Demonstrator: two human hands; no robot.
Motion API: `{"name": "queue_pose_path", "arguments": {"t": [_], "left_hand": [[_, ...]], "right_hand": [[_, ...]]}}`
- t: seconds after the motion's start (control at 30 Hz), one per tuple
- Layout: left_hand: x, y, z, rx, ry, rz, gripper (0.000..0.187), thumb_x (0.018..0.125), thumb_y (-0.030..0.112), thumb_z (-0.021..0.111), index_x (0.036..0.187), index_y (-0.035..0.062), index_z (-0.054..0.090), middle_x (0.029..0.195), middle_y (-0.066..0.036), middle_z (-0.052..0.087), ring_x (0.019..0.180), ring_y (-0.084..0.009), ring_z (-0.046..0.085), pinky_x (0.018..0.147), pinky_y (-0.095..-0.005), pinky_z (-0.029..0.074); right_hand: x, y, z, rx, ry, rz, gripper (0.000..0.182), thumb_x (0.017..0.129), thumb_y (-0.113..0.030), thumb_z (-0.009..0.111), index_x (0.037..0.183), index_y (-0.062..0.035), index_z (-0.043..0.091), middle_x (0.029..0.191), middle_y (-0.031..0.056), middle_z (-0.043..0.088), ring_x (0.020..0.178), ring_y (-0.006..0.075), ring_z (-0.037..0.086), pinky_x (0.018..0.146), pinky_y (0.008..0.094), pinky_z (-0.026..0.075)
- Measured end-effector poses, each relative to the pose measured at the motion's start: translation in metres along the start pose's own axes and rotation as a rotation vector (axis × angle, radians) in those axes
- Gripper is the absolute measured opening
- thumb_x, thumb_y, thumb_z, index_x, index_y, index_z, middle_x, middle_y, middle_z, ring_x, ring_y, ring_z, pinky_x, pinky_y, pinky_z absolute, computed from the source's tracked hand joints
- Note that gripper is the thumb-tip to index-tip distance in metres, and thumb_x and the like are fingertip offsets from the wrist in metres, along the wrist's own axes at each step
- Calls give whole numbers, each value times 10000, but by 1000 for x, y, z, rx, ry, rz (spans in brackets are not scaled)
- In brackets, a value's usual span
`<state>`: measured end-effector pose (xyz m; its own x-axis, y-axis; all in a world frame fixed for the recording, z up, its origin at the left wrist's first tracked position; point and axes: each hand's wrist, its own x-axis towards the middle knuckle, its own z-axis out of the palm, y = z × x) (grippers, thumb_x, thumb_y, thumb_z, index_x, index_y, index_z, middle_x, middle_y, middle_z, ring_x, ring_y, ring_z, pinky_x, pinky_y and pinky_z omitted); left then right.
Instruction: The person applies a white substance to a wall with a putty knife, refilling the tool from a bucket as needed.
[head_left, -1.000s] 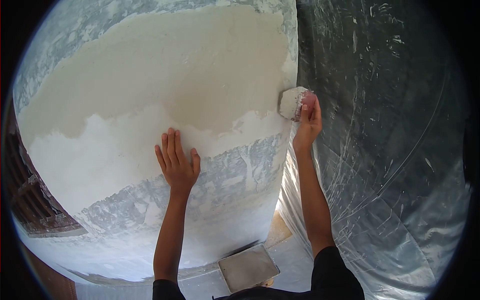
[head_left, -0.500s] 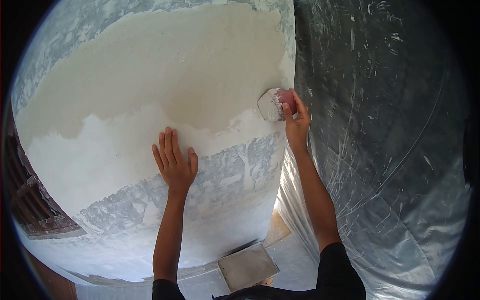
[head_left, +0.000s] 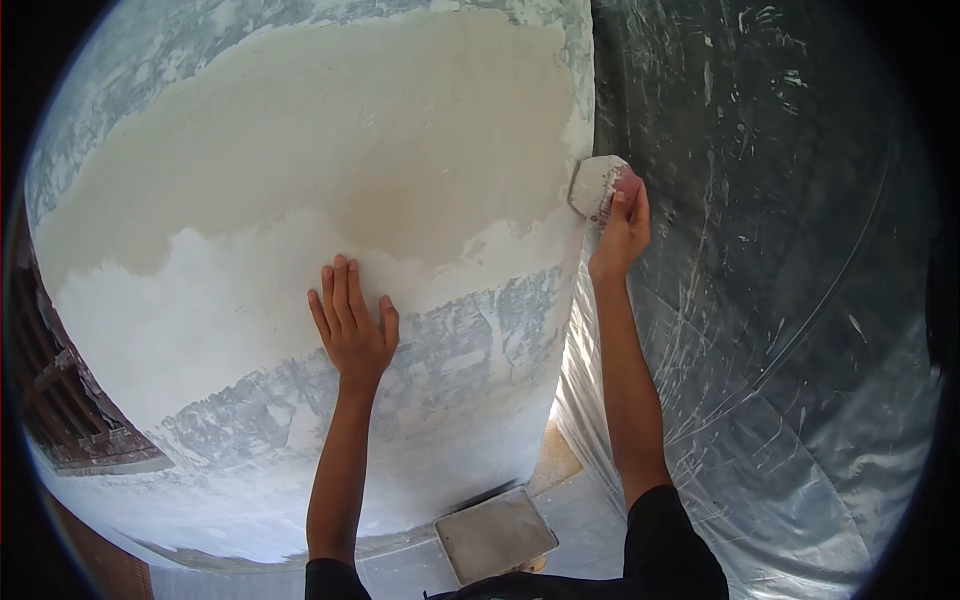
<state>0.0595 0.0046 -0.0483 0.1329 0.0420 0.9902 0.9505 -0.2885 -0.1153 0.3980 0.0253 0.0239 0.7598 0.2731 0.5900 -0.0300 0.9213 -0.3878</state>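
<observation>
My right hand grips a small reddish putty scraper, its front covered with pale plaster. The scraper's left edge is right at the wall's vertical right edge, and most of it overlaps the dark sheet behind. My left hand lies flat against the wall with fingers stretched upward and thumb apart. Its fingertips reach just below the damp beige plaster patch. Under that hand the surface goes from smooth white to streaky grey.
Dark plastic sheeting, splashed with white, hangs to the right and runs down to the floor. Below, between my arms, sits a rectangular tray with greyish contents. A brown slatted opening is at the left.
My right hand and the scraper have moved right and slightly up, from the plaster surface to the wall's edge. The left hand stays almost in place.
</observation>
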Motion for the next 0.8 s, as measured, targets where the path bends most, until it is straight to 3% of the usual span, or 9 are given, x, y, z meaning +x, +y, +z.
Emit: {"name": "queue_pose_path", "arguments": {"t": [0.07, 0.2, 0.33, 0.4, 0.5, 0.53, 0.6, 0.73, 0.8], "left_hand": [[0, 0, 0, 0, 4, 2, 575, 943, 230, 518, 1450, -21, 415, 1510, -163, 426, 1436, -316, 369, 1189, -519, 232], [0, 0, 1, -5, -3, 2, 577, 942, 229, 520, 1452, -18, 413, 1513, -163, 422, 1440, -315, 362, 1190, -518, 231], [0, 0, 1, -4, -3, -4, 582, 937, 227, 524, 1453, -19, 412, 1510, -164, 427, 1440, -314, 364, 1191, -518, 227], [-1, -1, 0, -2, -4, -5, 583, 935, 225, 525, 1452, -19, 413, 1509, -164, 428, 1441, -314, 363, 1192, -517, 226], [0, 0, 0, -3, -5, 0, 583, 931, 222, 527, 1450, -21, 415, 1509, -166, 428, 1441, -313, 362, 1192, -517, 225], [0, 0, 0, -1, -2, 2, 584, 930, 221, 528, 1449, -22, 416, 1509, -166, 428, 1442, -313, 361, 1192, -517, 225], [0, 0, 0, -5, -7, 0, 582, 931, 224, 525, 1448, -23, 417, 1508, -166, 429, 1439, -314, 366, 1191, -517, 227], [-1, -1, 2, 12, 3, 2, 574, 939, 231, 514, 1446, -23, 420, 1506, -166, 433, 1436, -313, 373, 1191, -516, 229], [-1, 0, 2, 10, 6, 0, 572, 942, 232, 512, 1446, -22, 420, 1506, -164, 433, 1438, -310, 369, 1192, -515, 228]], "right_hand": [[-8, -6, 5, 59, -137, -59, 439, 992, -70, 596, 1413, 15, 503, 1373, 116, 572, 1235, 165, 551, 1043, 291, 429], [-12, -6, 4, -487, -308, -226, 417, 988, -53, 593, 1392, 22, 521, 1367, 106, 581, 1230, 164, 555, 1061, 304, 411], [3, -5, 8, 22, 17, -29, 437, 975, -79, 622, 1394, 5, 530, 1351, 118, 586, 1219, 191, 562, 1055, 325, 412], [-8, -7, 12, 79, -56, -50, 454, 969, -77, 632, 1402, 3, 522, 1345, 114, 581, 1199, 190, 571, 1030, 320, 435], [-23, -14, 13, -701, -360, -243, 460, 967, -60, 629, 1413, -18, 519, 1317, 103, 589, 1150, 160, 582, 978, 294, 465], [-18, -11, 13, -704, -358, -242, 460, 967, -60, 629, 1413, -18, 519, 1317, 103, 589, 1150, 160, 582, 978, 294, 465], [-2, -7, 18, -11, -51, -47, 454, 946, -110, 673, 1389, -87, 576, 1271, 114, 614, 1125, 158, 575, 987, 302, 434], [-3, -7, 18, 104, -1, -52, 445, 936, -123, 686, 1372, -98, 596, 1251, 105, 626, 1123, 160, 574, 989, 301, 424], [-19, -4, 19, -314, -306, -170, 441, 952, -98, 657, 1380, -43, 567, 1287, 89, 614, 1151, 167, 578, 991, 299, 443]]}}
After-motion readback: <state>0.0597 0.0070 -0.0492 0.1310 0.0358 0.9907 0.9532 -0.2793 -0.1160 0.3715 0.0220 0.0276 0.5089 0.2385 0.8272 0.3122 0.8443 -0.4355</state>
